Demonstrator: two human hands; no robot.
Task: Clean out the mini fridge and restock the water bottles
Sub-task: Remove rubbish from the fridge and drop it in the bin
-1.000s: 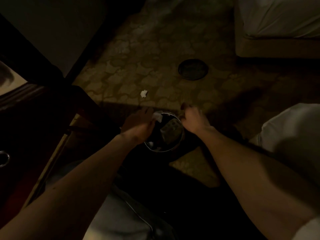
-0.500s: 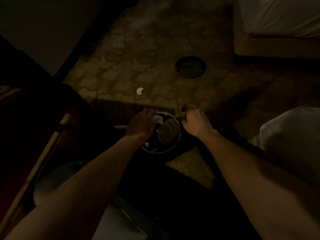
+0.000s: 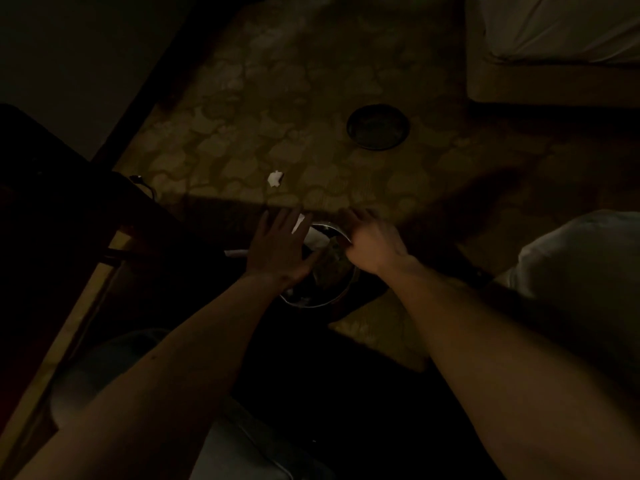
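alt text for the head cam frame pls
Dim room: both hands reach over a small round bin of paper trash on patterned carpet, left hand spread flat, right hand curled at its rim. A white scrap and dark round lid lie beyond.

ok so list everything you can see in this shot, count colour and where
waste bin: one, dark with a shiny metal rim, on the floor between the hands, crumpled rubbish inside
paper scrap: one, white, on the carpet beyond the bin
round dish: one, dark, on the carpet further out; could be a lid, too dim to tell
carpet: one, tan with a mottled pattern, covers the floor
bed: one, white bedding on a beige base, top right
white bundle: one, right edge, looks like linen
wooden furniture: one, dark, left side
left hand: one, fingers spread over the bin's left rim
right hand: one, curled at the bin's far right rim, blurred
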